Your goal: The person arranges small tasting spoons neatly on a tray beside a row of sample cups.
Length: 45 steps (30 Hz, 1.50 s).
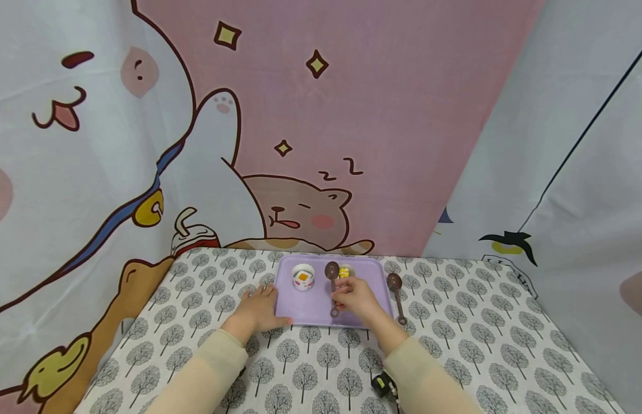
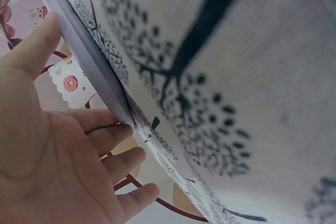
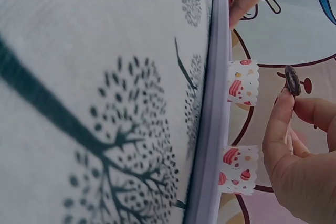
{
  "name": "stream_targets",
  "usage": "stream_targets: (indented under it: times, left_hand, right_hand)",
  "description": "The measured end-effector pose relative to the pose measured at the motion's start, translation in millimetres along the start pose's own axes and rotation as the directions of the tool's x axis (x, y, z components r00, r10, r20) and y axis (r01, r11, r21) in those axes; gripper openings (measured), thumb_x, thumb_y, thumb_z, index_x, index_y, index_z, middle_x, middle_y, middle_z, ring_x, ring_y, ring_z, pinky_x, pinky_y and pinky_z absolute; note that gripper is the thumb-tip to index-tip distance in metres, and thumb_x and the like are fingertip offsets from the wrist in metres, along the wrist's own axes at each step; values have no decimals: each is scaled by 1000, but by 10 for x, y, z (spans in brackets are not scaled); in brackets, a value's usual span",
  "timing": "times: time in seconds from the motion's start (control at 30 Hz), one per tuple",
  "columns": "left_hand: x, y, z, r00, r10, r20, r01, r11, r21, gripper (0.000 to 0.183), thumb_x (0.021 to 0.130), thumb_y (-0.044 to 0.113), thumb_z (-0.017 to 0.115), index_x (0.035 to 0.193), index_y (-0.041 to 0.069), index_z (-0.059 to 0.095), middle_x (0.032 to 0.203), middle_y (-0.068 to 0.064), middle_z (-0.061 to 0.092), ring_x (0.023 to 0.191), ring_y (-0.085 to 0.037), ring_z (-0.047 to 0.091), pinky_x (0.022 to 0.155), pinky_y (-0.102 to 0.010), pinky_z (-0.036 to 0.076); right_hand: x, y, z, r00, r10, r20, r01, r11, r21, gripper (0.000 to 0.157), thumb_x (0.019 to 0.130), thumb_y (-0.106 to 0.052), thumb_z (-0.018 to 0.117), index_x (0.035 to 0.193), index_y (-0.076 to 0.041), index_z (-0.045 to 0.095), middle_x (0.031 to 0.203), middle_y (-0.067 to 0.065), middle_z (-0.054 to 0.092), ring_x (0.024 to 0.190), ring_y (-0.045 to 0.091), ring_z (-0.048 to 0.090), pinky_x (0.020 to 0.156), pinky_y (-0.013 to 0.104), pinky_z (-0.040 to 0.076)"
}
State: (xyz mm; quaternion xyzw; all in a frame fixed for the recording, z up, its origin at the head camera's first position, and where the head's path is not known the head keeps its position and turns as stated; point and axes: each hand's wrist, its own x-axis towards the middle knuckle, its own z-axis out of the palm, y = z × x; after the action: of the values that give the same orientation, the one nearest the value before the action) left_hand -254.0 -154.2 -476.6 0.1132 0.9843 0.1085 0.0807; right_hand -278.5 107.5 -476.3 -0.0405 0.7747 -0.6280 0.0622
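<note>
My right hand (image 1: 358,296) pinches the handle of a brown spoon (image 1: 332,270) between thumb and fingers, above the lilac tray (image 1: 310,310). In the right wrist view, the spoon's handle end (image 3: 292,81) pokes out from the fingertips. On the tray stand two paper cups with a printed pattern. The left cup (image 1: 303,282) has an orange square on white inside; the right one, partly behind my right hand, shows yellow contents (image 1: 344,272). My left hand (image 1: 257,309) rests at the tray's front left corner, fingers extended along its side and thumb on its front edge.
Another brown spoon (image 1: 395,282) lies on the tree-print tablecloth (image 1: 305,376) just right of the tray. A small black and green object (image 1: 381,384) is by my right forearm. Cartoon-print curtains (image 1: 383,115) hang behind and at the sides.
</note>
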Motion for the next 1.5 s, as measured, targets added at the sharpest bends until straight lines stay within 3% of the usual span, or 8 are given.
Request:
stream_targets:
  times: [0.77,1.13,1.5]
  left_hand:
    - [-13,8,-11,1000,7,-11,-8,1000,-17,101,83,65,69,149,-6,40,157,-24,35,145,-47,29,116,-66,18]
    - [-16,6,-5,1000,10,-15,-10,1000,-15,102,82,65,69,148,-7,40,156,-24,36,144,-47,30,116,-66,19]
    - [-6,-11,10,1000,10,-15,-10,1000,-10,102,82,66,68,148,-7,40,156,-24,36,144,-47,30,116,-66,19]
  right_hand:
    - [69,84,155,997,71,6,-71,997,-25,33,85,11,68,117,13,60,91,17,68,66,16,62,63,31,61]
    - [89,94,217,994,111,24,-110,993,-42,31,86,11,68,115,13,59,88,17,67,59,14,60,57,27,59]
    - [100,102,235,994,99,35,-96,992,-80,33,85,11,69,115,15,57,86,19,68,60,16,63,59,30,60]
